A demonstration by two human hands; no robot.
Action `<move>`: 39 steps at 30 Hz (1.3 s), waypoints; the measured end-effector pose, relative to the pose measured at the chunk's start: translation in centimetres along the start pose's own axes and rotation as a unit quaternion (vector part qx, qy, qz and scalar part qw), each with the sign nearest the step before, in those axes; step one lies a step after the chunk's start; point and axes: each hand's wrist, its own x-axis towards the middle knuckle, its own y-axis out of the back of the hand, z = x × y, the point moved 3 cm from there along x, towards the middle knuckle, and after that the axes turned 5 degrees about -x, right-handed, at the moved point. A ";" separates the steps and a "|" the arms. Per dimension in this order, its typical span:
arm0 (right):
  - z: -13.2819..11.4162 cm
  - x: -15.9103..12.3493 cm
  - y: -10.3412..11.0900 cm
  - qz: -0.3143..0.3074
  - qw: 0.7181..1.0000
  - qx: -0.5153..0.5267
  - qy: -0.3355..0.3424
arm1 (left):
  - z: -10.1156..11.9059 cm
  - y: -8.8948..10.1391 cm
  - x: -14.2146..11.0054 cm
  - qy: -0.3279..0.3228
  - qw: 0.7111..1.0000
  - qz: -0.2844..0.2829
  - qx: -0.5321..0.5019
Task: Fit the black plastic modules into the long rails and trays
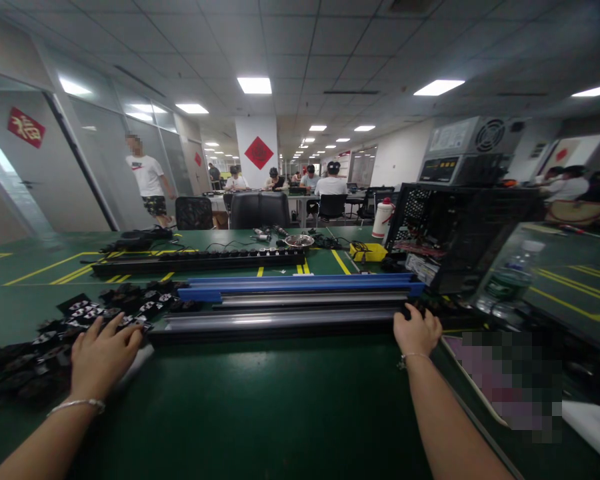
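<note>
My left hand reaches over a heap of small black parts, some with white markings. Its fingers are spread, and nothing shows in its grip. Curled fingers close my right hand at the right end of a long black rail with a clear, shiny cover strip. Whether those fingers pinch the rail's end or a small black piece is hard to make out. Just behind lie a thin silvery strip and a long blue profile, both parallel to the rail.
Farther back is another black rail with a row of small parts. A metal dish and a yellow box stand behind. An open computer case, a water bottle and a blurred flat object are on the right.
</note>
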 end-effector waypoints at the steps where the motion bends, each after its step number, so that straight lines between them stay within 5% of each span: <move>1: 0.0 0.0 -0.1 0.000 1.000 0.000 -0.001 | 0.8 0.2 -0.1 -0.014 0.999 0.030 0.004; 6: 0.2 0.1 -0.2 0.008 1.000 0.004 -0.003 | 6.7 -0.4 -0.7 -0.136 0.987 0.064 -0.049; 10: 0.2 0.2 -0.3 0.001 1.000 0.005 0.000 | 12.3 -1.5 -1.5 -0.197 0.974 0.008 -0.109; 15: 0.1 0.2 -0.2 0.002 1.000 0.009 0.000 | 16.8 -2.2 -2.5 -0.186 0.974 -0.060 -0.112; 39: -0.8 -0.3 0.3 0.019 0.999 0.031 0.033 | 17.4 -2.6 -3.1 -0.187 0.975 -0.060 -0.103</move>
